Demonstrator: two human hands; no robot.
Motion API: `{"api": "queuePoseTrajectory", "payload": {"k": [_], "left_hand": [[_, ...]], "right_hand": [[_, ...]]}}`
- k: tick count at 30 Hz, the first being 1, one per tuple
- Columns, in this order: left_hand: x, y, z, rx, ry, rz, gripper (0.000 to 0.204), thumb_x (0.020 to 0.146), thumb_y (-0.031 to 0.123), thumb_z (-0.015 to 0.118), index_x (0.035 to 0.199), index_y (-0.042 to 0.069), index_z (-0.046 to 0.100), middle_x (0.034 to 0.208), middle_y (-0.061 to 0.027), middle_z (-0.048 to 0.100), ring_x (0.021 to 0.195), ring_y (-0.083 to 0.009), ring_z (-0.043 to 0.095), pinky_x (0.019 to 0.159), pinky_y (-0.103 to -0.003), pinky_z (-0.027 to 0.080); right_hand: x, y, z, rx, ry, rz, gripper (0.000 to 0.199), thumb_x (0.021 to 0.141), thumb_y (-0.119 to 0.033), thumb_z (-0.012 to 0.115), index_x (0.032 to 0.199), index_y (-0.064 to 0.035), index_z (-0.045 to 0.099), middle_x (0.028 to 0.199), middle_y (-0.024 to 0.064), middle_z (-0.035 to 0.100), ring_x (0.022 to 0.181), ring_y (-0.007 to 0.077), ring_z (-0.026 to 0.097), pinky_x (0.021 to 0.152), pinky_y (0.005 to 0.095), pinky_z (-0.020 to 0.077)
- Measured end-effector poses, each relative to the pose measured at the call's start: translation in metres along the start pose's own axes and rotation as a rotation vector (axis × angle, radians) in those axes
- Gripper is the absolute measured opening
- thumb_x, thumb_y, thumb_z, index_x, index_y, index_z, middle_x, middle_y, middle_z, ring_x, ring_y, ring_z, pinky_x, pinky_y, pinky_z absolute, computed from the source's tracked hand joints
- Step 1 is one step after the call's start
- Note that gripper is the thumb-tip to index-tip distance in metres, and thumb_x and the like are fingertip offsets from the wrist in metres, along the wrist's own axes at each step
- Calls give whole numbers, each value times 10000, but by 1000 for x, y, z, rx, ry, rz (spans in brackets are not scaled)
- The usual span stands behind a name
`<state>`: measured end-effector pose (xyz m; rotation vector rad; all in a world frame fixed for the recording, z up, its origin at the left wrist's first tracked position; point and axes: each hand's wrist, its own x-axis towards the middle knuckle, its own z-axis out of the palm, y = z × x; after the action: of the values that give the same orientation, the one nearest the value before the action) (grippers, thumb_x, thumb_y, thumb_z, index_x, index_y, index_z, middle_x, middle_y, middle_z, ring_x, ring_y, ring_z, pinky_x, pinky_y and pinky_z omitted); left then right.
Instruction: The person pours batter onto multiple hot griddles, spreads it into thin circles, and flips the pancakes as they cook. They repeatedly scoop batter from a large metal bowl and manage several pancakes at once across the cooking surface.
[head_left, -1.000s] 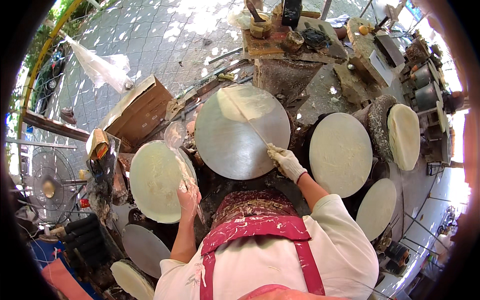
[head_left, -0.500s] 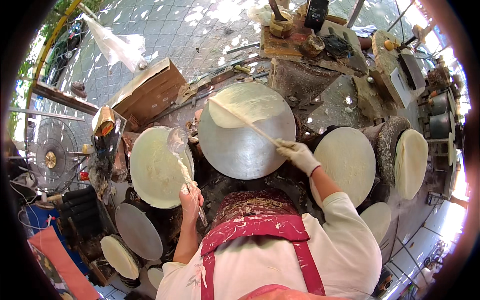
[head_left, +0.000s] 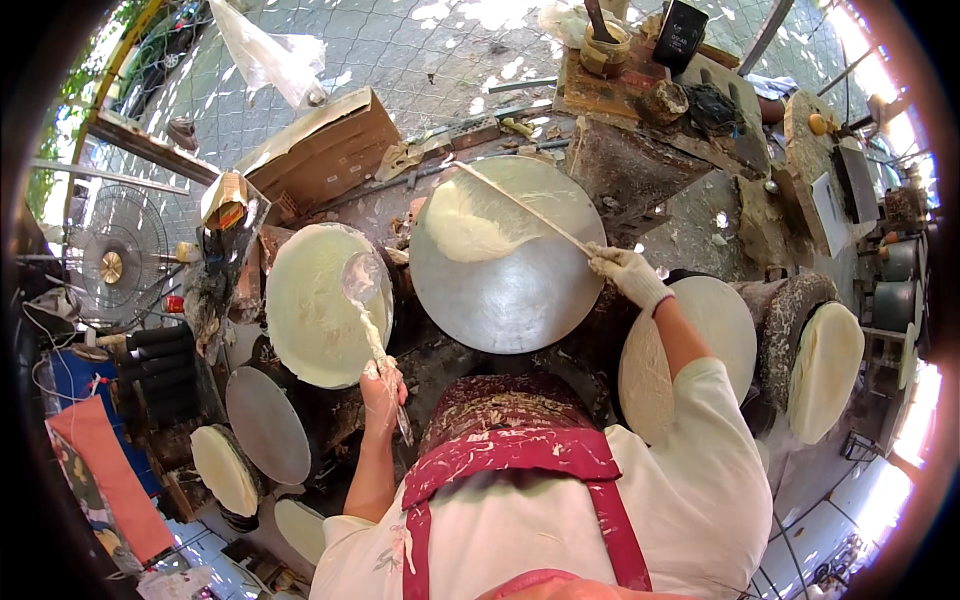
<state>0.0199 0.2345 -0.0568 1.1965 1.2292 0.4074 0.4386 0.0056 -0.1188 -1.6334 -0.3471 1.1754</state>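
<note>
A batter-smeared ladle (head_left: 362,276) is in my bare left hand (head_left: 382,395), its fingers wrapped round the handle. The ladle's bowl hangs over the right part of a pale, thin flatbread (head_left: 315,310) on the left griddle. My right hand (head_left: 630,276), in a white work glove, grips one end of a long, thin wooden spreader stick (head_left: 522,208). That stick reaches up and left across the round metal griddle (head_left: 505,305) before me. Wet pale batter (head_left: 468,228) covers the griddle's far part, thicker on the left; the near part is bare shiny metal.
On my right are another pale-coated griddle (head_left: 690,345) and a tilted, pale-topped round griddle (head_left: 826,372). At lower left sit a bare metal disc (head_left: 268,425) and a pale-topped one (head_left: 224,470). A cardboard box (head_left: 325,150) and a fan (head_left: 112,265) stand beyond.
The stick's hand end has moved up and right, and the batter's outline on the griddle has changed. My left hand still holds the ladle. The whole view has shifted somewhat.
</note>
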Motion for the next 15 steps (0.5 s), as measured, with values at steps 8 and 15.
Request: {"api": "queuePoseTrajectory", "payload": {"k": [8,15], "left_hand": [[-5,-8,-11,57,30,-68,191,994,168,514,846,52,479,585,14,411,373,-88,381,336,-244,318],[43,-7,-12,300,70,-26,225,980,166,532,820,16,483,571,-29,448,419,-162,478,379,-328,367]], "right_hand": [[-9,-4,2,-146,-271,298,323,919,-159,681,1202,-4,655,958,-40,655,751,39,538,667,193,437],[38,-20,-6,-303,-305,62,363,907,-160,686,1232,-3,647,952,-31,687,798,57,537,726,197,444]]}}
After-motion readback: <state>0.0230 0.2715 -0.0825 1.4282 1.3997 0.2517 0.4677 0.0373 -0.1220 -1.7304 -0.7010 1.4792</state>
